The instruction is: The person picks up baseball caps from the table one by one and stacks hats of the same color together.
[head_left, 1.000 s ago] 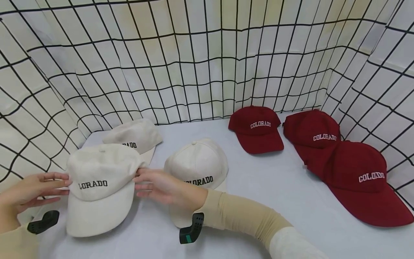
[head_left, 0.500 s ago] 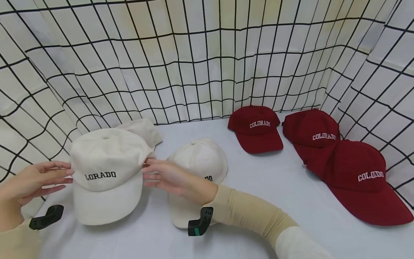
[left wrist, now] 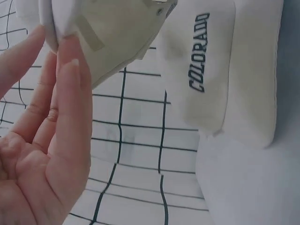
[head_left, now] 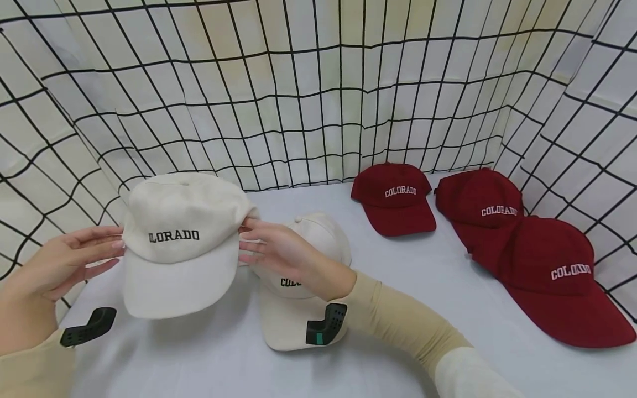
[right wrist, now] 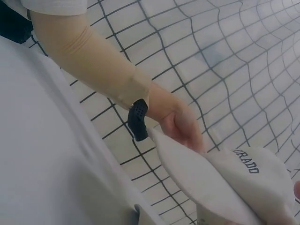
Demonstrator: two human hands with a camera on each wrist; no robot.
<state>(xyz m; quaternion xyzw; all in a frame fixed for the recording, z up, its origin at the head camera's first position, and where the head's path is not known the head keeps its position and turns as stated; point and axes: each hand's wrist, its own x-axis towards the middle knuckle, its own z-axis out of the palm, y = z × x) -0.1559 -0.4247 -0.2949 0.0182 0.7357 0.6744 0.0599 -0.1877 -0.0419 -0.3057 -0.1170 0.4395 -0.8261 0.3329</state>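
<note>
Both hands hold a cream baseball cap up above the white-covered table, its crown up and its brim toward me. Dark lettering reading "LORADO" shows on its front. My left hand pinches the cap's left edge between thumb and fingers, seen close in the left wrist view. My right hand grips the right edge near the back. Beneath the right forearm lies a second cream cap, partly covered. In the left wrist view a cream cap lettered "COLORADO" lies on the table.
Three dark red caps lie to the right: one at the back, one near the corner, and one overlapping it in front. Black grid netting over white cloth walls the table on the back and sides.
Both hands have lifted the cream cap and carried it right and away from me; its shadow now shows on the table. The cream cap behind it has become hidden in the head view.
</note>
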